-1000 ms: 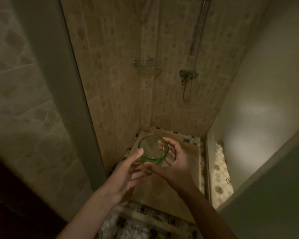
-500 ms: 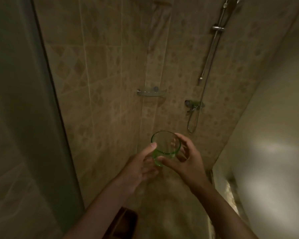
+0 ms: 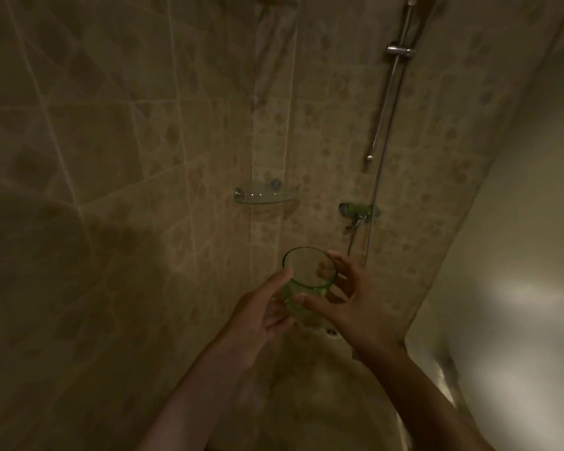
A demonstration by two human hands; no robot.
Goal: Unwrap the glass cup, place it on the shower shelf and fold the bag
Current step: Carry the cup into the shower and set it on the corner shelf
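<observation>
A green glass cup (image 3: 302, 271) is held upright in front of me, mouth up, bare of any wrapping. My left hand (image 3: 261, 315) holds its left side, thumb by the rim. My right hand (image 3: 349, 302) grips its right side, fingers curled round the far wall and thumb on the near wall. The glass corner shower shelf (image 3: 266, 195) is fixed in the tiled corner, above and slightly left of the cup, with nothing on it. No bag is in view.
A shower mixer tap (image 3: 360, 211) with hose sits on the wall right of the shelf, under a chrome riser rail (image 3: 393, 83). Tiled walls (image 3: 111, 157) close in on the left and back. A pale partition (image 3: 518, 255) stands at right.
The view has tilted up and moved closer into the shower; the shelf now looks larger and nearer. Both hands keep the same hold on the cup, carried forward.
</observation>
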